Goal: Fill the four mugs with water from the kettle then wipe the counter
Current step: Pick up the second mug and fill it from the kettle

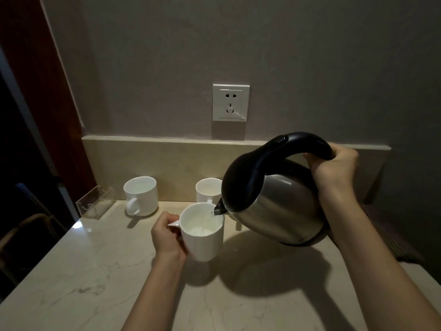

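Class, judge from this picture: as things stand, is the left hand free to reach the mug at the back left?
Probably not yet. The left hand grips the handle of the front mug under the kettle spout. The counter towards the back-left mug looks clear, though.

A pale marble counter with faint grey veins ran up to a low backsplash. Two white mugs stood at the back, apart from each other. A clear plastic holder sat at the far left corner. A dark cloth lay at the right edge.
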`<state>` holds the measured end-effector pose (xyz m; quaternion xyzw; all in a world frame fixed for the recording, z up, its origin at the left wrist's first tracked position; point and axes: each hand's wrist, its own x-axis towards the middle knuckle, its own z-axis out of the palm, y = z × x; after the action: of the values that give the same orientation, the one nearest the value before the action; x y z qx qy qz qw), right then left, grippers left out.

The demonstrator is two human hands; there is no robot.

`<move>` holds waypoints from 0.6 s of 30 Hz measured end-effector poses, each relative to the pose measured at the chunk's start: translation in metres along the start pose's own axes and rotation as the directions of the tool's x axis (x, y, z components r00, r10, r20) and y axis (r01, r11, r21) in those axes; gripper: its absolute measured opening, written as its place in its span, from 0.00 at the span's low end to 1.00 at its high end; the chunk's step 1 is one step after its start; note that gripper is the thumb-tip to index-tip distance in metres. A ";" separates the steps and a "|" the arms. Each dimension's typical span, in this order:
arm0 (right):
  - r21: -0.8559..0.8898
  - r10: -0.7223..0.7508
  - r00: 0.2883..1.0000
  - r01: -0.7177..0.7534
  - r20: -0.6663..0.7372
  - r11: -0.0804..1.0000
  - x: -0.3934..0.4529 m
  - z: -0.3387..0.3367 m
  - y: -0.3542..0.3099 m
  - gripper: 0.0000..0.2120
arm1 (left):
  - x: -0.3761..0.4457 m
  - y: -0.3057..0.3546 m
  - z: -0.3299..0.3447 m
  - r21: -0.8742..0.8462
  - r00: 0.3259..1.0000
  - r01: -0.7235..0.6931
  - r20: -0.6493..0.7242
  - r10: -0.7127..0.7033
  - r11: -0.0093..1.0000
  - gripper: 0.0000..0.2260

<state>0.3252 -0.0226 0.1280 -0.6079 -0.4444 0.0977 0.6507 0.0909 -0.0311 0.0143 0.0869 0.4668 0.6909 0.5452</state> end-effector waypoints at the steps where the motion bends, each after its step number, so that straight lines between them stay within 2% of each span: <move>1: 0.000 -0.002 1.000 0.002 -0.001 1.000 0.000 0.000 0.001 0.10 | 0.001 -0.001 0.000 -0.001 1.000 0.003 0.004 -0.003 1.000 0.10; 9: 0.012 0.010 1.000 -0.010 -0.006 1.000 0.002 -0.002 0.004 0.11 | 0.004 -0.001 0.002 -0.035 0.999 -0.010 0.040 0.012 0.999 0.11; 14: 0.009 0.010 1.000 -0.010 -0.009 1.000 0.004 -0.004 0.006 0.09 | 0.001 -0.001 0.005 -0.065 0.998 -0.019 0.052 0.022 0.998 0.16; 18: -0.004 -0.014 1.000 0.014 0.000 1.000 0.005 -0.006 0.008 0.09 | 0.001 -0.003 0.005 -0.023 0.998 -0.013 0.054 0.014 1.000 0.11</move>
<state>0.3357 -0.0217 0.1237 -0.6059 -0.4488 0.0920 0.6504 0.0956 -0.0276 0.0141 0.1029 0.4434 0.6971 0.5539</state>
